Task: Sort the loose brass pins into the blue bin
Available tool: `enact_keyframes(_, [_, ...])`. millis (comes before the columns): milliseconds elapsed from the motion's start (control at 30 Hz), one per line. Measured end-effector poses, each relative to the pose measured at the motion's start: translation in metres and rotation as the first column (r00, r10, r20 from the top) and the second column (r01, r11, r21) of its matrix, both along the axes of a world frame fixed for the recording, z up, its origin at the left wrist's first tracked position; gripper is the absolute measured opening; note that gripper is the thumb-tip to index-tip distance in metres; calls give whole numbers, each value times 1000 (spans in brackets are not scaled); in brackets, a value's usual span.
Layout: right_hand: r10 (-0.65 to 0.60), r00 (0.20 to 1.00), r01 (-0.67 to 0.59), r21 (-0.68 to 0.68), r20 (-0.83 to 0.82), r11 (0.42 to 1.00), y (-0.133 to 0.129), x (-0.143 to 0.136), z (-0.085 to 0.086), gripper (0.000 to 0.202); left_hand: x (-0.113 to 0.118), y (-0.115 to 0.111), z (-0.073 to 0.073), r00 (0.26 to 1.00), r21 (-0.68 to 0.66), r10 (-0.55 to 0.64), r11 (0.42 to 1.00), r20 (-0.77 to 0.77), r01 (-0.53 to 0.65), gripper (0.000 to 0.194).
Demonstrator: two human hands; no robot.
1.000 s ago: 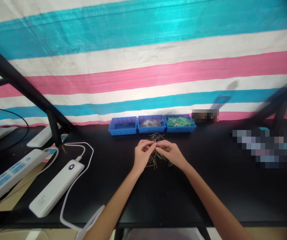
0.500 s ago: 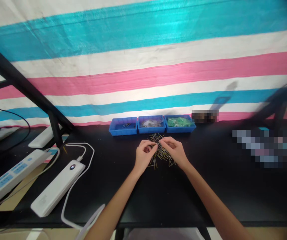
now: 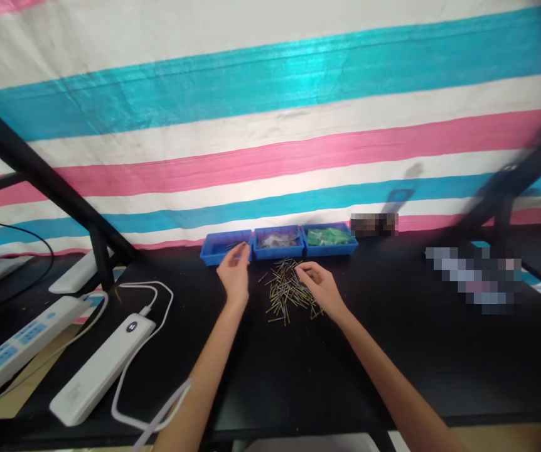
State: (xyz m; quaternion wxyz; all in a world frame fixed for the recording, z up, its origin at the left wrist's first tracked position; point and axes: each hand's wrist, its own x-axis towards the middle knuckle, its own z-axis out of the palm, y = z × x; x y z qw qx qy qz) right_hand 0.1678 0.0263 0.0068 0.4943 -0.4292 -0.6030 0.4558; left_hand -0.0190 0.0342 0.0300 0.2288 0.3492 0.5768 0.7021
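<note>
Power strips: we see two white power strips [image 3: 96,370] near the table's [image 3: 393,376] left edge.
Left hand: our left hand [image 3: 233,274] hovers at the left blue bin [image 3: 223,249] by the rear edge, fingers drawn together; what they pinch we cannot tell.
Pins: the metal pins [image 3: 285,290] lie scattered mid-table, before the bins.
Right hand: our right hand [image 3: 318,287] rests on the pile's right side, fingers curled onto pins.
</note>
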Motion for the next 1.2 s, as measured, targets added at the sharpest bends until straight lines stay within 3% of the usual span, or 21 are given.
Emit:
enact_keyframes(100, [10,999,-11,21,40,1000,-2,-1,2,29,-21,12,6,983,-38,111,992,-149,-118,38])
enact_keyframes(167, [26,995,-31,49,95,998,-3,-1,3,27,-27,9,9,960,-33,126,990,-251,-138,45])
enact_keyframes(233, [49,981,-71,108,190,992,-5,0,3,25,-27,-2,9,930,-1,66,997,-362,-72,42])
enact_keyframes(300, [97,943,-160,177,318,971,-8,0,4,20,-23,-14,7,873,-18,-76,997,-482,76,29])
enact_keyframes(400, [205,842,-353,223,499,908,-14,0,7,20,-17,-30,0,719,-122,-298,950,-629,287,14])
enact_keyframes(467, [261,768,-453,207,585,867,-19,0,9,26,-14,-35,-6,640,-143,-315,941,-701,306,14])
enact_keyframes(533, [298,703,-515,173,646,840,-23,-1,11,32,-12,-38,-10,608,-119,-267,955,-748,273,12])
enact_keyframes(667, [309,635,-558,144,708,817,-24,-3,8,35,-8,-40,-14,608,-91,-221,967,-763,238,10])
enact_keyframes(933, [166,616,-496,216,770,841,-18,-7,0,10,8,-44,-18,582,-151,-261,961,-770,231,14])
enact_keyframes(1200, [112,627,-477,266,771,838,-18,-10,-2,9,16,-51,-11,734,-151,-291,956,-613,252,18])
